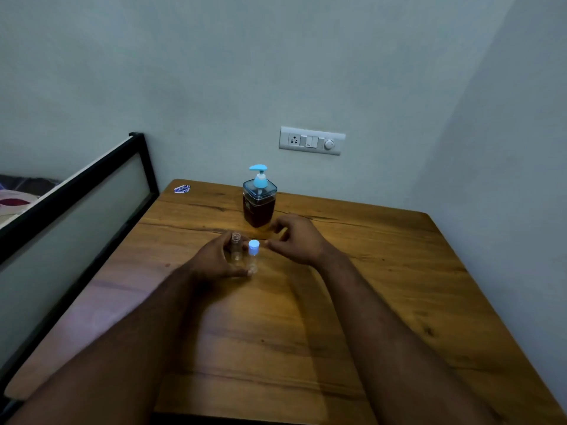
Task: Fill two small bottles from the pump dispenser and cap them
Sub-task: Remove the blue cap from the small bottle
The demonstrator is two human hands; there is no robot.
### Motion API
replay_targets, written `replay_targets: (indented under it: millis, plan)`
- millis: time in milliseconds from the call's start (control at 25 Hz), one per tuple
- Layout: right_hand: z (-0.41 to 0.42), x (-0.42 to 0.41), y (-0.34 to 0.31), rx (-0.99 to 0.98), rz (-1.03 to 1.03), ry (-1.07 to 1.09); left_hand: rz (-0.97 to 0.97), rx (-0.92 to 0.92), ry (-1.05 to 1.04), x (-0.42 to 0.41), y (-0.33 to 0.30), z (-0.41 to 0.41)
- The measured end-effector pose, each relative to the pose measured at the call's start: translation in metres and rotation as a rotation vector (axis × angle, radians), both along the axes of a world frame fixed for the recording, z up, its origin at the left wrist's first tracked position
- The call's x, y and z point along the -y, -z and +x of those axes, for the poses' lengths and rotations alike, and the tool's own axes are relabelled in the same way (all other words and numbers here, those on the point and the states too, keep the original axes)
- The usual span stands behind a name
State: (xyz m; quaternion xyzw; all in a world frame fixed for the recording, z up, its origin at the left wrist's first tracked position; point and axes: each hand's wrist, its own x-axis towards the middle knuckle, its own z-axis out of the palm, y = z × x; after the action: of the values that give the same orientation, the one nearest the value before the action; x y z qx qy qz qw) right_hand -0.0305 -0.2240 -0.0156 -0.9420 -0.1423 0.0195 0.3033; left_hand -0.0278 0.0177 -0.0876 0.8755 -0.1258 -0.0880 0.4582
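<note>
Two small bottles and one pump dispenser on a wooden table, both hands at the bottles.

The left hand [214, 259] curls its fingers [242, 273] round a small clear plastic bottle with an open neck [235, 250]; a second small clear bottle with a light-blue cap [253, 256] stands upright just beside it, near the table's centre. The right hand [299, 240] hovers beside the capped bottle, fingers loosely bent; whether it holds anything cannot be told. One square clear dispenser of dark brown liquid with a light-blue pump [259, 199] stands behind them. The brown wood-grain table [383, 302] fills a corner of pale grey walls; one white switch plate [312, 140] is mounted above, one small blue-and-white packet [182, 188] lies at the far left corner, and a black-framed bed [92, 191] adjoins the left.
</note>
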Motion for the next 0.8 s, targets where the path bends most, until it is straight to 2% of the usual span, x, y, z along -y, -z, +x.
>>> replay_targets:
  millis: [120,200,320,360,440,560,800]
  plan:
    - [-0.005,-0.031,-0.002,-0.008,-0.034,-0.123,-0.014,0.001,0.025,-0.003,0.003,0.002]
    - [-0.005,-0.039,0.005,-0.022,-0.067,-0.101,-0.054,0.099,-0.046,-0.002,0.006,-0.001]
    - [-0.003,-0.032,0.006,-0.021,-0.06,-0.017,-0.083,0.55,-0.361,0.004,0.014,-0.013]
    - [-0.002,-0.028,0.003,-0.022,-0.057,0.009,-0.068,0.688,-0.406,0.011,0.013,-0.019]
    - [0.001,-0.021,-0.004,-0.025,-0.063,0.069,-0.018,0.826,-0.289,0.028,0.011,-0.026]
    - [0.004,-0.015,-0.011,-0.019,-0.083,0.12,0.003,0.782,-0.194,0.057,0.012,-0.029]
    - [-0.001,-0.012,-0.007,-0.046,-0.174,0.149,-0.134,0.406,-0.202,0.086,0.013,-0.027]
